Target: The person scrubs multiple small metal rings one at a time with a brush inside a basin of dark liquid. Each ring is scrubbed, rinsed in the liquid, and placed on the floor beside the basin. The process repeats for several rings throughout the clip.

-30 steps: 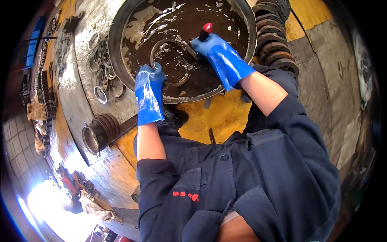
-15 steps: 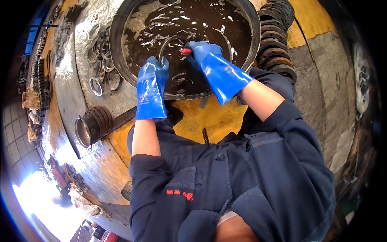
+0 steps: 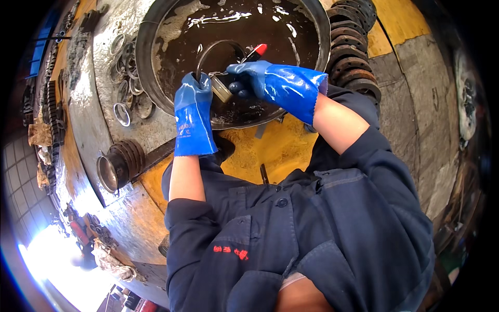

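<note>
Both my hands wear long blue rubber gloves and are over a wide round tub (image 3: 145,62) of dark brown liquid. My left hand (image 3: 193,101) is closed on the near left side of a thin metal ring (image 3: 206,51), which stands out above the liquid. In my right hand (image 3: 258,76) is a paintbrush (image 3: 222,89) with a red-ended handle pointing up and away. Its flat, pale bristles slant toward the ring, close to my left fingers. I cannot tell whether the bristles touch the ring.
Left of the tub lies a heap of metal rings (image 3: 128,70), with a ribbed cylinder (image 3: 126,160) nearer to me. Thick rusty discs (image 3: 352,52) stand in a row along the tub's right side. A yellow floor patch (image 3: 254,156) shows between my legs.
My right hand has turned, and the brush's bristles and red handle end have come into clear view. My left hand still grips the ring, shifted slightly left.
</note>
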A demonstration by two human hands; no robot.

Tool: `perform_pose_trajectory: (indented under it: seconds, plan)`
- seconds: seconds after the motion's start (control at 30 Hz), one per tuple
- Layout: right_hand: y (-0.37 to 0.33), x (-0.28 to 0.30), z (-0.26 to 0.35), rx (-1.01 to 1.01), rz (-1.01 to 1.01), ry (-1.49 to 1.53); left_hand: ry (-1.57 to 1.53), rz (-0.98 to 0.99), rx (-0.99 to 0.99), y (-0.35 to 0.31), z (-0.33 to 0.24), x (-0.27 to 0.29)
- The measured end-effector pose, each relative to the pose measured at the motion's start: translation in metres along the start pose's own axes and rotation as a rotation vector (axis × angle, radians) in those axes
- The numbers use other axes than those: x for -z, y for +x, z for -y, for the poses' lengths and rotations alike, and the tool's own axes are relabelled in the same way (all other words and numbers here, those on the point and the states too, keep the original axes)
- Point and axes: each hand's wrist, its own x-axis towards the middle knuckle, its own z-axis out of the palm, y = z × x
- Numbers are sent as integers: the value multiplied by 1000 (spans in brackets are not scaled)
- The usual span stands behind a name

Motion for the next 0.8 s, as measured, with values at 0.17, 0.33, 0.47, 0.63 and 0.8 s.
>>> perform_pose_trajectory:
  seconds: [0.17,0.33,0.47,0.63,0.8]
  plan:
    - [-5,8,2,422,8,-923,6,19,2,3,-2,4]
    - [-15,-4,0,581,-300,-1639,29,3,-8,2,-1,7]
    - [3,5,-2,864,-466,-1797,52,42,-24,9,6,4]
    - [-12,-1,-9,1357,-435,-1921,77,50,-45,10,10,2]
    - [-27,-13,-7,1261,-322,-2164,134,37,-81,4,4,8]
